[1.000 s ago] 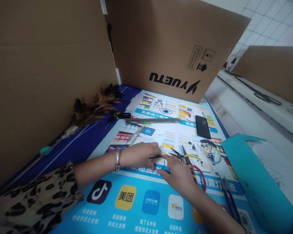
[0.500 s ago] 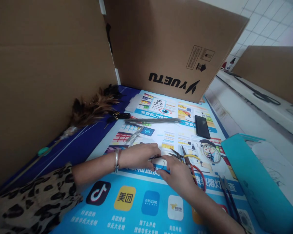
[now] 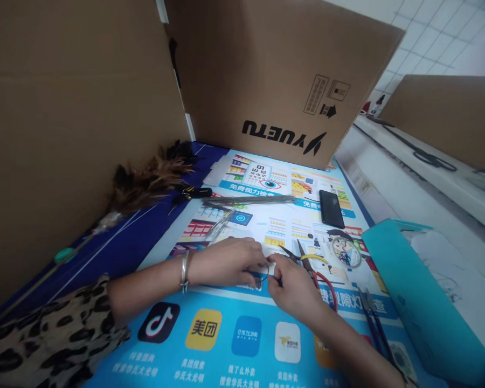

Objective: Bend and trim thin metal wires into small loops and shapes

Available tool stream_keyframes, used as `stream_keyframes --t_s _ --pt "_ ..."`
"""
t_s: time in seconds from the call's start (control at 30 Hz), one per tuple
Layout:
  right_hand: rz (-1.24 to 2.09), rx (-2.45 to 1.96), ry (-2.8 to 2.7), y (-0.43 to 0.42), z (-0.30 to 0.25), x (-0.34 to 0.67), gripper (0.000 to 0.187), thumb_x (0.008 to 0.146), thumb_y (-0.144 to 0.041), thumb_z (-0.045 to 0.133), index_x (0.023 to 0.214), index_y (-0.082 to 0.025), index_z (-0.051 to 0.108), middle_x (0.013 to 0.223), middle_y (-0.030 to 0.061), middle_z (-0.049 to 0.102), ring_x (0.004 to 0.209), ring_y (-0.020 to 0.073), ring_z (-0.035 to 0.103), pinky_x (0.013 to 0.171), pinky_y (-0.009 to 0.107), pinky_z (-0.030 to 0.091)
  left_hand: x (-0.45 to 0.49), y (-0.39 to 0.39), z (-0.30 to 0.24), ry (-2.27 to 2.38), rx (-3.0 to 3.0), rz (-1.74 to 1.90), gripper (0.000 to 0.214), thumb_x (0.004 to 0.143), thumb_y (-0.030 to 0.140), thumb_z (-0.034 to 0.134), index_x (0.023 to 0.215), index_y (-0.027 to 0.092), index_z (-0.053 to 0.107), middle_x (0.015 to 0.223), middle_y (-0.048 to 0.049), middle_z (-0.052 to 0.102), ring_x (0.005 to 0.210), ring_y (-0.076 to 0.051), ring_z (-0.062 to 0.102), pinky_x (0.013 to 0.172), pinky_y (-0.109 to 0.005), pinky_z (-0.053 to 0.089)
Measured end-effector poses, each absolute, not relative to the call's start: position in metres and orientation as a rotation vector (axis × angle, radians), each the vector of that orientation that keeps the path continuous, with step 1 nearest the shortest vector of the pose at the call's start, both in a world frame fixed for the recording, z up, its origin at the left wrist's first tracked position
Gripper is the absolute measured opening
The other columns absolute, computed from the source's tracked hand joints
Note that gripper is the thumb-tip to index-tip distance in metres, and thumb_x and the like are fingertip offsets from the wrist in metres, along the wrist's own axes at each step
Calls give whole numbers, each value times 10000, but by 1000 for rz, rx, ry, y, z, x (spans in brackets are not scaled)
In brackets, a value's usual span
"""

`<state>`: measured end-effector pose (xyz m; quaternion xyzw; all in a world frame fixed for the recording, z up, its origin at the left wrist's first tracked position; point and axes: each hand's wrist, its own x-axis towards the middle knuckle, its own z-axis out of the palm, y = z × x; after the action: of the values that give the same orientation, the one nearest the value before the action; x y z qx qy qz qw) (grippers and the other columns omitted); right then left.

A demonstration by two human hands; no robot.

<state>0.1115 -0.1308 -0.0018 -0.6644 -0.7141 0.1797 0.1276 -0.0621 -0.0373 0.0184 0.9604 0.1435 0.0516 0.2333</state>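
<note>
Both hands meet low at the centre of the surface point(image 3: 226, 345), which is covered by a printed poster: the left hand point(image 3: 226, 262) and the right hand point(image 3: 293, 288) each have their grip pinched on a small dark wire piece point(image 3: 262, 278) held between the fingertips, just above the poster. A silver bangle point(image 3: 183, 264) circles the left wrist, and a leopard-print sleeve point(image 3: 44, 339) lies at 8 o'clock. Just beside the right hand, at 3 o'clock of it, lie red-handled pliers point(image 3: 321, 277), partly hidden by the hand. A bundle of straight wires point(image 3: 248, 200) lies at 12 o'clock from the hands, and a black phone point(image 3: 331, 208) at 1 o'clock. A feather duster point(image 3: 145, 180) rests at 10 o'clock against the cardboard wall point(image 3: 64, 134). A cardboard box point(image 3: 278, 81) marked YUETU closes off the far edge. A teal folder point(image 3: 412, 296) stands at 4 o'clock, with dark snips point(image 3: 374, 323) beside it.
</note>
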Motion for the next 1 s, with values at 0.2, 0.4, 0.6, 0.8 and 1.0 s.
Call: stream_keyframes --t_s 0.2,0.4,0.6,0.8,1.0 --pt "540 -1972 -2031 -133 3 111 270 775 -204 450 1038 -206 512 861 21 604 686 129 529 561 216 311 -58 -43 18 181 2629 152 107 774 295 580 815 204 618 803 -31 624 843 -182 537 740 -283 380" --pt "542 -1993 -2034 -137 10 109 251 801 -228 449 1044 -204 507 916 27 606 694 124 536 532 218 288 -61 -43 21 192 2638 138 97 779 269 565 748 198 624 752 -23 624 787 -170 545 721 -280 378" --pt "508 -2020 -2035 -136 6 109 254 806 -251 448 1049 -206 507 908 37 606 743 147 553 578 226 323 -59 -45 22 243 2662 193 134 791 307 544 785 202 628 744 -31 613 783 -177 542 729 -289 374" --pt "371 -1996 -2079 -135 15 115 252 824 -251 436 1061 -208 511 1001 54 590 856 174 556 678 251 376 -50 -52 9 336 2618 392 214 873 302 406 878 204 596 864 -34 596 834 -159 511 769 -283 376" --pt "201 -2021 -2325 -159 48 125 215 872 -246 373 917 -199 578 879 58 609 778 184 567 616 259 392 -48 -55 -1 351 2625 479 257 889 305 364 887 196 597 877 -48 595 830 -160 509 774 -291 394"
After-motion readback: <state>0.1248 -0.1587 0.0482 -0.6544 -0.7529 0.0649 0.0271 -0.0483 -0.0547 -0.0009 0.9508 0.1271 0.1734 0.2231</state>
